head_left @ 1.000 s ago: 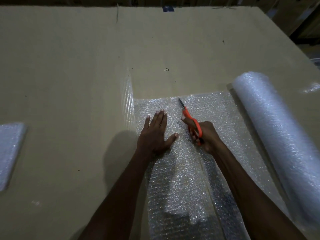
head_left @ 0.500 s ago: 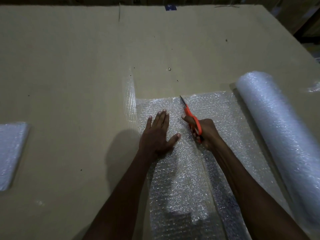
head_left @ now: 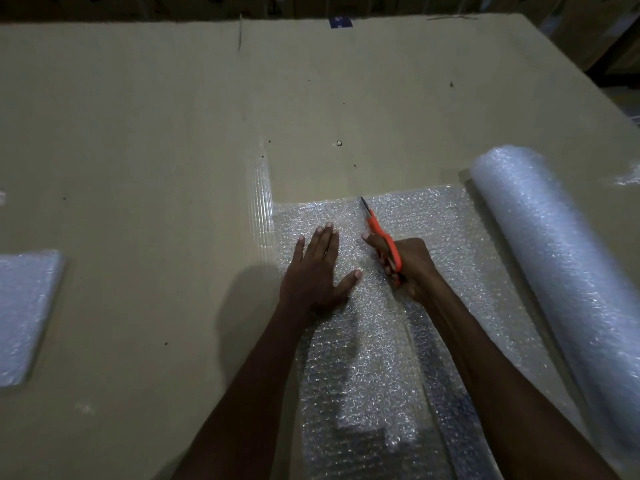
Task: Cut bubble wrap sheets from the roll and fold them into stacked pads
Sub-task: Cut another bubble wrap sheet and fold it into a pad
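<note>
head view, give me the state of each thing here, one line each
bubble wrap roll: lying on its side, partly unrolled
unrolled sheet: spread flat on the cardboard-covered table, cut almost at its far edge
scissors: gripped, tip at the sheet's far edge
left hand: open, pressed flat on the sheet
right hand: closed on the scissors
folded pad: lying flat, far left

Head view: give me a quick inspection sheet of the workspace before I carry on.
Surface: tan cardboard-covered table, few dark specks.
Job's things: clear bubble wrap sheet unrolled flat; bubble wrap roll at right; folded bubble wrap pad at left edge.
Clutter: nothing seen.
Grippers: left hand flat on sheet; right hand holds orange-handled scissors, tips near the far edge.
Cables: nothing seen.
Surroundings: dark, unclear.
</note>
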`<control>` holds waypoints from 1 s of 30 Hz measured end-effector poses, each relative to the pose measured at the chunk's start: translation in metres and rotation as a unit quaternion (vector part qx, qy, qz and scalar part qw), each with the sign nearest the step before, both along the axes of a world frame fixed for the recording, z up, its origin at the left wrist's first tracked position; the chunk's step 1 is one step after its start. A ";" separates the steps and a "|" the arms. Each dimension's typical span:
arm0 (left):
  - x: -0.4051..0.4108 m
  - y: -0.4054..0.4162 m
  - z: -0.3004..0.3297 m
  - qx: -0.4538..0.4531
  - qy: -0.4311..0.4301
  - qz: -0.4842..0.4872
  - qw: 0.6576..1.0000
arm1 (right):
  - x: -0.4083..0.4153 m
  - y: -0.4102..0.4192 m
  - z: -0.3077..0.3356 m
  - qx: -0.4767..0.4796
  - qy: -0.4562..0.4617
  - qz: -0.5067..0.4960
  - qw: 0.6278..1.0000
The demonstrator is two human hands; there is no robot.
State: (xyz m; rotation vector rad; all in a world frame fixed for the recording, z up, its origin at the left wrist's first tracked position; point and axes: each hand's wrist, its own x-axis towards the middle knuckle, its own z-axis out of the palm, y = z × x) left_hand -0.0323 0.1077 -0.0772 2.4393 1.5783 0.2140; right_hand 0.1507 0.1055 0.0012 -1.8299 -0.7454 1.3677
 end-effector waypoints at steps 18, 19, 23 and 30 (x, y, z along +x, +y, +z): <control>-0.064 -0.048 0.028 -0.048 -0.005 0.012 0.999 | 0.024 -0.128 -0.004 0.146 -0.470 0.172 0.854; -0.066 -0.054 0.030 -0.039 -0.012 0.017 0.999 | 0.022 -0.133 -0.008 0.142 -0.497 0.184 0.836; -0.063 -0.101 0.022 -0.026 -0.017 -0.011 0.999 | 0.011 -0.145 -0.017 0.092 -0.541 0.214 0.808; -0.045 -0.213 -0.006 0.036 -0.035 -0.031 0.998 | -0.003 -0.159 -0.026 0.139 -0.547 0.192 0.802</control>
